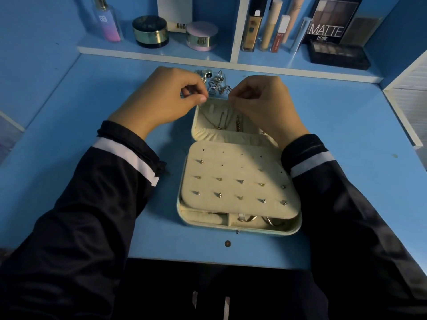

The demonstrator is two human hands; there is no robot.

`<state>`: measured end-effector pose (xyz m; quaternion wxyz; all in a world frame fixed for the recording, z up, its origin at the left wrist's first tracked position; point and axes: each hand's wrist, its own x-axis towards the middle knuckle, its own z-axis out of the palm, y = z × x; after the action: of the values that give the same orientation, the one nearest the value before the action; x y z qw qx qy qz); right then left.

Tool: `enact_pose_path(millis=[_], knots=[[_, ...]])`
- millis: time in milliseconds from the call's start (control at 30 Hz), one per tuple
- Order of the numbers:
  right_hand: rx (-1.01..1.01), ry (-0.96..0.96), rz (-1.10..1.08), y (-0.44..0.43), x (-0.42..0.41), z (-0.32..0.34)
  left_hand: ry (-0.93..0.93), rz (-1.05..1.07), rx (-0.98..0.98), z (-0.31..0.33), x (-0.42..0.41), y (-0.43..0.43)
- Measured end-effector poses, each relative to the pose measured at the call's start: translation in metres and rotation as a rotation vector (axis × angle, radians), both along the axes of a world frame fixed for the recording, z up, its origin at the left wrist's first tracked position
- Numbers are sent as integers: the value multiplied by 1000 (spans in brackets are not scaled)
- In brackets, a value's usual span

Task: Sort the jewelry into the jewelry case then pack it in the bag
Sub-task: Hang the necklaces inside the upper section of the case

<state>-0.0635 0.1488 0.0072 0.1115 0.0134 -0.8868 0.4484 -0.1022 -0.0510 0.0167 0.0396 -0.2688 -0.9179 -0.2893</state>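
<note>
Dark sleeves [92, 204] were seen flanking open jewelry case [240, 181] on tabletop [92, 93]. Fine chain [208, 118] was pinched by fingers [201, 99] of left hand [171, 100] and right hand [263, 102] at lid [231, 135]; best kept taut, hooked untangled, clear of jewelry pile [216, 84]

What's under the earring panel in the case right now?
Along the front edge: a padded roll and a few metal rings or bangles in compartments. The earring panel covers everything farther back.
</note>
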Motion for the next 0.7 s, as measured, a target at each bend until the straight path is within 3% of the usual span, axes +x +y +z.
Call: enact_pose_path(millis=[233,700], knots=[[21,-36,75,1,2,4,1,-31,-40,3,3,-2],[181,-170,301,13,8,17,-168,-133,-69,12,10,0]])
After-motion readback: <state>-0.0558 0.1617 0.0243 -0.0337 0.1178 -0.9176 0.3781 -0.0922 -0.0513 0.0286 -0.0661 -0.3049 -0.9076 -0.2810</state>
